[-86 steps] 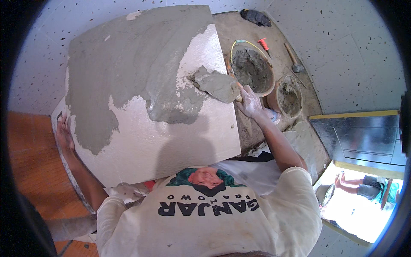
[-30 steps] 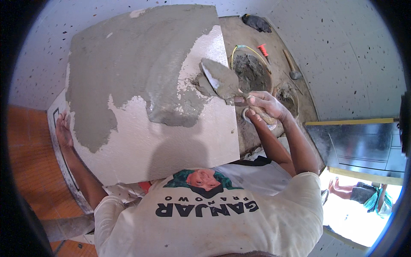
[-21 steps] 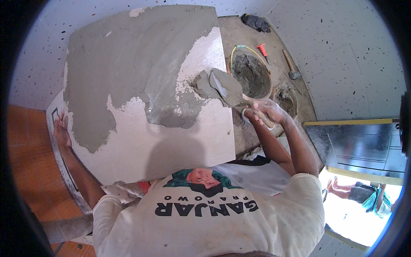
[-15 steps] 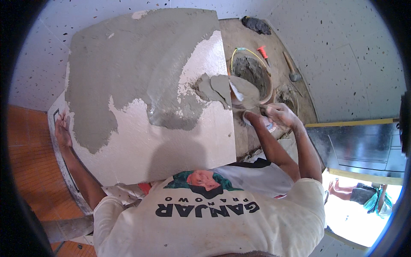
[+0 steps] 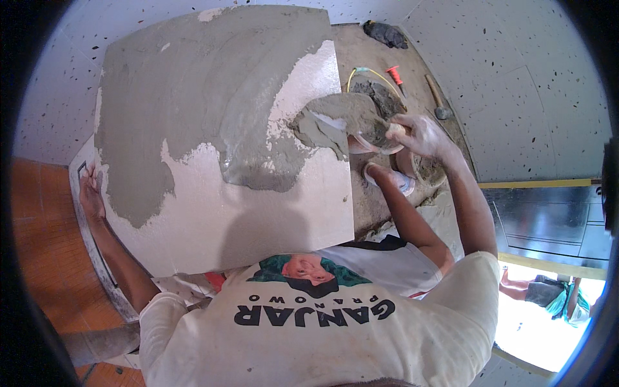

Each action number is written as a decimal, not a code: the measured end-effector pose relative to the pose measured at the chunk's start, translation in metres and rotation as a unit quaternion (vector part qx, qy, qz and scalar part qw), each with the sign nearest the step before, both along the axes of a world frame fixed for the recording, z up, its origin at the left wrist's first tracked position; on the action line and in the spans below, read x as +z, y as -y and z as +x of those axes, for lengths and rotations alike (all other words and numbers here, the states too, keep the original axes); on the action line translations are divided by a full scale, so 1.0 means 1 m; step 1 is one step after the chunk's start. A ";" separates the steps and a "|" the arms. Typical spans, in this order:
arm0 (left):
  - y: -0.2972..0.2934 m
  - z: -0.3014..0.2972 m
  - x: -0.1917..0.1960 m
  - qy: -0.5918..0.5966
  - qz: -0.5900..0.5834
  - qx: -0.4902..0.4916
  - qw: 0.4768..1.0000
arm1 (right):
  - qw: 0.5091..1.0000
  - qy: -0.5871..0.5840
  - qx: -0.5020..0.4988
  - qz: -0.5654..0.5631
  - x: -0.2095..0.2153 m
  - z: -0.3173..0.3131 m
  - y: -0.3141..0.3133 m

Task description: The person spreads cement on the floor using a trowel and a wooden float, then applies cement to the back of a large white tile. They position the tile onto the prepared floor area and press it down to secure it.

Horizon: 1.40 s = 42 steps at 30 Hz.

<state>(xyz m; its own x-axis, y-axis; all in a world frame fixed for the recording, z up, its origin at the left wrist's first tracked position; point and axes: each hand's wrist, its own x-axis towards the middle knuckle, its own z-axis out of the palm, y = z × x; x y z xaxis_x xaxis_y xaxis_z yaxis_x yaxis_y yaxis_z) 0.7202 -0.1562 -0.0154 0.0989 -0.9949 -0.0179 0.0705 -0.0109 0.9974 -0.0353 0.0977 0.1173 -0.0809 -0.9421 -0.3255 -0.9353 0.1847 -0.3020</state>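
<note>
A large pale tile (image 5: 316,213) lies tilted across my lap, its back mostly coated with grey mortar (image 5: 187,84) over the far and left parts. My left hand (image 5: 91,190) grips the tile's left edge with curled fingers. In my right hand (image 5: 422,135) is the handle of a trowel (image 5: 358,116), its blade smeared with mortar. The blade lies over the tile's right edge, at a thick lump of mortar (image 5: 316,132). Beneath the trowel, a bucket (image 5: 360,144) of mortar with a yellow handle is partly hidden.
A red-handled tool (image 5: 395,75) and a hammer (image 5: 438,97) rest on the rough floor beside the right wall. A dark crumpled bag (image 5: 385,34) lies in the far corner. Another container (image 5: 406,161) stands by my foot. Orange floor tiles (image 5: 39,232) are at the left.
My right hand has moved up and slightly left, bringing the trowel from over the bucket onto the lump at the tile's right edge. My left hand stays at the left edge.
</note>
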 end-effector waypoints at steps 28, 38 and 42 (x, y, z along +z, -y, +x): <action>-0.005 -0.005 0.001 -0.006 0.005 -0.058 0.998 | 0.980 0.131 -0.149 -0.001 -0.017 -0.034 0.113; -0.011 -0.003 0.001 -0.003 0.016 -0.009 1.000 | 0.944 0.275 -0.158 0.095 0.003 -0.030 0.093; -0.013 -0.005 0.009 -0.029 0.027 -0.030 0.999 | 0.876 0.373 -0.185 0.242 -0.001 -0.010 0.063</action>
